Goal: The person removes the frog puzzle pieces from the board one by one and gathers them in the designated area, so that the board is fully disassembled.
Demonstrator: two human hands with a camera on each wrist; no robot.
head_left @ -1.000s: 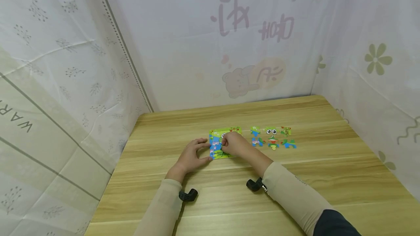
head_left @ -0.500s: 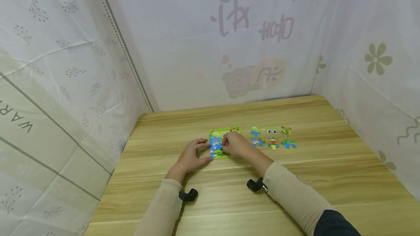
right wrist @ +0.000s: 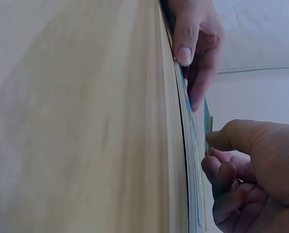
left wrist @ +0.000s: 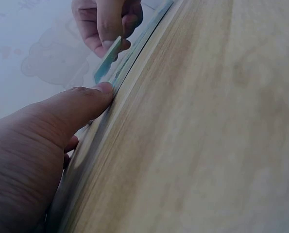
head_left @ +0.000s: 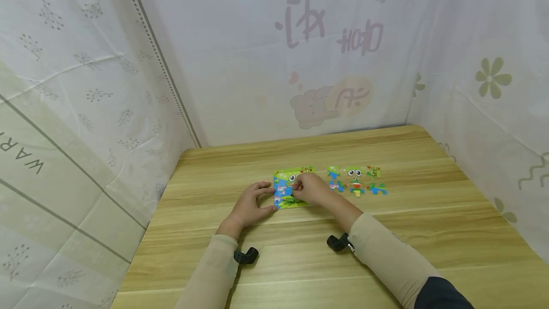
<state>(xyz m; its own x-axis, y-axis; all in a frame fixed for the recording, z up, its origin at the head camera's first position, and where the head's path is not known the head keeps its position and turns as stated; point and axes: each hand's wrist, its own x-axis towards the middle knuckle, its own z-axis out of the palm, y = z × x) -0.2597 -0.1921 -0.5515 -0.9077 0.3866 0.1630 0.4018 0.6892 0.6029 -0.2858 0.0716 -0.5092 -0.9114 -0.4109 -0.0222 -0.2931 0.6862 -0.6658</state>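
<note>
On table: puzzle board [head_left: 286, 190] | left hand [head_left: 250, 204] steadies edge | right hand [head_left: 310, 189] pinches puzzle piece [left wrist: 108, 59]

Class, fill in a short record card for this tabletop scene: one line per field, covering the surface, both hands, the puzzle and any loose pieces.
Surface: wooden table
Puzzle board: frog puzzle, flat on the table
Left hand: left hand rests at the board's left edge, thumb tip against it
Right hand: right hand over the board, pinching a puzzle piece tilted up off it
Loose pieces: six pieces in two rows right of the board, apart from both hands
Surround: printed cloth walls
</note>
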